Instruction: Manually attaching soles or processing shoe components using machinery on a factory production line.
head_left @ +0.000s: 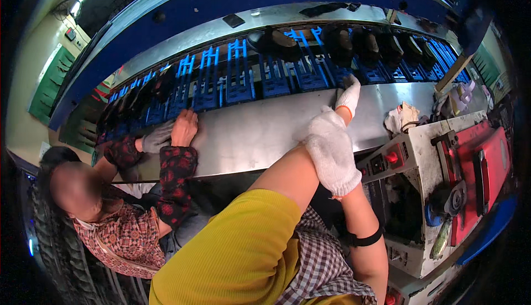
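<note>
My left hand [349, 96], in a white knit glove with bare fingertips, reaches to the far edge of the metal ledge [249, 133]. Its thumb stands apart from the fingers, and I see nothing in it. Just beyond it are blue rack holders [310, 75] and dark shoe-like pieces [338, 45], some showing tan oval faces. My right hand [333, 153], also gloved in white, crosses over my left forearm [290, 175] and rests against it. The fingers of this hand are hidden inside the glove and behind its back. A black band circles my right forearm.
A co-worker [127, 222] sits on the left, hands together [184, 128] at the ledge. At right stands a white machine [412, 155] with a red knob and red panel. Crumpled pale cloth [402, 117] lies by it. A blue beam [182, 25] spans overhead.
</note>
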`<state>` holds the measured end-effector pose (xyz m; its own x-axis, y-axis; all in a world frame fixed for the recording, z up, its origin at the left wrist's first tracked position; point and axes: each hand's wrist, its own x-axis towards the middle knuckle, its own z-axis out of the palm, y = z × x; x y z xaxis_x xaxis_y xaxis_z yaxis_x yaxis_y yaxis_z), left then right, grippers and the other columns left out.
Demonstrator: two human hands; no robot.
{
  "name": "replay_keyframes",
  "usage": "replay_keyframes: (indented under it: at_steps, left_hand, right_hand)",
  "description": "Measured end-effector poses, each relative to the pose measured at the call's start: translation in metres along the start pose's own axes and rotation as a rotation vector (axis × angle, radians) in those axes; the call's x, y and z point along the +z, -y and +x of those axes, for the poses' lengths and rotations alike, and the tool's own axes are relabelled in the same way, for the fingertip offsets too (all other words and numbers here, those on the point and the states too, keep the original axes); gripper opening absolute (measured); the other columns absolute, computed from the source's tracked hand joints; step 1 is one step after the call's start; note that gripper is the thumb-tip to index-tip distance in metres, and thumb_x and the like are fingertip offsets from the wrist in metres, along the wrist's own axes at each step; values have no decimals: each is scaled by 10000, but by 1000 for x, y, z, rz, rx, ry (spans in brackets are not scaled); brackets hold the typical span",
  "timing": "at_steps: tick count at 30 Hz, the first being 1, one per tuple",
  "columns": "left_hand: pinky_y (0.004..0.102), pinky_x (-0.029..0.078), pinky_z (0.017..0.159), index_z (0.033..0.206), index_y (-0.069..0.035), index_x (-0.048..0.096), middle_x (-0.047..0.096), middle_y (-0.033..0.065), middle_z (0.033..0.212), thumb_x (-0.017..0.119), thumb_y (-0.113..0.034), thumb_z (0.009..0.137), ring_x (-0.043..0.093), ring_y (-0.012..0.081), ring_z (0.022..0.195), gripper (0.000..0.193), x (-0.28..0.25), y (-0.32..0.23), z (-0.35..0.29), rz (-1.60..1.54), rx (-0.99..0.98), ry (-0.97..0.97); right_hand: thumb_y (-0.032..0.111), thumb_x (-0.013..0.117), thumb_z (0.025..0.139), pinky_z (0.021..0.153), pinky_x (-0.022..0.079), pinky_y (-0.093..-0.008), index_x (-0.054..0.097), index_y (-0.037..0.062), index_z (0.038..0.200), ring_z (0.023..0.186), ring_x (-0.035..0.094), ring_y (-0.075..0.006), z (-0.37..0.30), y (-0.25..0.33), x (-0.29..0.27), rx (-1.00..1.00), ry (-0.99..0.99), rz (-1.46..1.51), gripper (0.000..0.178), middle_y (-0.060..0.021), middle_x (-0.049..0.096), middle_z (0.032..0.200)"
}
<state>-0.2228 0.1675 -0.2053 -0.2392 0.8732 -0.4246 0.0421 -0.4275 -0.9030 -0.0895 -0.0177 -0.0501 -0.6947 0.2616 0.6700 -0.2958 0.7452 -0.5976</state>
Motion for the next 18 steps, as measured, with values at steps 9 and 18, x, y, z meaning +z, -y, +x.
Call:
replay_keyframes:
  at_steps: [9, 18]
  left_hand:
    - [609, 400, 1074, 1372, -159, 632, 620, 123, 1418, 597, -615, 953, 568, 314, 1322, 620, 11, -3, -3, 15, -5, 1]
    - [629, 403, 1055, 1334, -161, 654, 657, 93, 1372, 511, -348, 1062, 575, 297, 1311, 360, 12, 10, -20, 27, 2, -12]
  right_hand:
    - [171, 661, 820, 1069, 434, -528, 680, 95, 812, 892, 603, -353, 5, 1, 1, -69, 19, -63, 78, -84, 661, 839]
    - [182, 650, 844, 1075, 429, -513, 718, 91, 900, 1001, 608, -348, -3, 2, 2, 48, 28, -97, 127, -98, 691, 977]
